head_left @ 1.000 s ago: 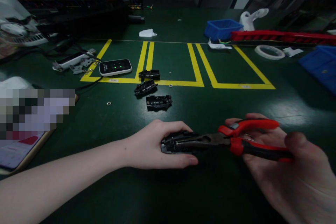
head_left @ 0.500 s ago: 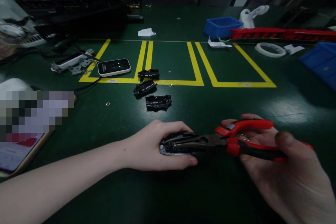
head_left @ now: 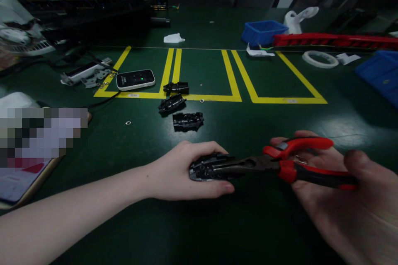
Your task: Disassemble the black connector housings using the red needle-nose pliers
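Observation:
My left hand is closed around a black plastic part and holds it down on the green table. My right hand grips red-handled long-nose pliers, whose dark jaws reach left into the black part. Three similar black parts lie on the table farther back, near the yellow tape lines.
A white-edged device with green lights and a power strip lie at the back left. Blue bins, a red tray and a tape roll stand at the back right. A phone on a board is at the left.
My right hand and the pliers' handles have shifted slightly right and up. The left hand and the black part have stayed in place.

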Demonstrator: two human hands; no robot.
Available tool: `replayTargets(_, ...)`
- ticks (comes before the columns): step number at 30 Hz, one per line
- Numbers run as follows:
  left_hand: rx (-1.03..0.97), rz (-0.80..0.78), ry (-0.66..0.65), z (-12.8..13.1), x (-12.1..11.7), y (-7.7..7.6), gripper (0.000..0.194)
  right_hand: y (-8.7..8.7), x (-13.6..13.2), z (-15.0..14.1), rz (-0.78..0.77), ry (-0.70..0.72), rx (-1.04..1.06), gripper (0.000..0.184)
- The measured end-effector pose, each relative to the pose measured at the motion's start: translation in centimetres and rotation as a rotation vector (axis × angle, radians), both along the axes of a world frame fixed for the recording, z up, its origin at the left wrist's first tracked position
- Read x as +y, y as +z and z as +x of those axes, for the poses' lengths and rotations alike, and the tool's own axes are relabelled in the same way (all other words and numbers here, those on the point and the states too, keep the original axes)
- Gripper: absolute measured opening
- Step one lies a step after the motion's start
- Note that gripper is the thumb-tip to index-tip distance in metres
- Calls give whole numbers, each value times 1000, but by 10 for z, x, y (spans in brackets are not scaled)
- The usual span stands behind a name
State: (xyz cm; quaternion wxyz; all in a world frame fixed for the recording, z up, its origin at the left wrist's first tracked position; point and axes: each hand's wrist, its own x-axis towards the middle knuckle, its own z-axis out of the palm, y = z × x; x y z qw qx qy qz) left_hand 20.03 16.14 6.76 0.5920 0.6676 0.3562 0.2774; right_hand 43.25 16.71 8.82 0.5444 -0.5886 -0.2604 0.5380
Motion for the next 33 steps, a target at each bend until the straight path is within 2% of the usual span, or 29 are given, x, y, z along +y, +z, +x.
replayTargets(5, -19, 31, 35, 0, 0, -1, 39, -1, -2, 0, 16, 43, 8, 60)
replayTargets(12, 23, 125, 78, -1, -1, -1, 49, -3, -9, 0, 54, 74, 23, 50)
replayTargets(20, 27, 127, 70, 0, 0, -1, 48, -5, -13, -1, 74, 97, -54, 54)
replayTargets(29, -5, 90, 76, 0, 0, -1, 45, -15, -17, 16, 346, 262, -132, 50)
replayTargets(33, -27, 115, 78, 0, 0, -3, 39, -12, -22, 13, 411, 245, -175, 54)
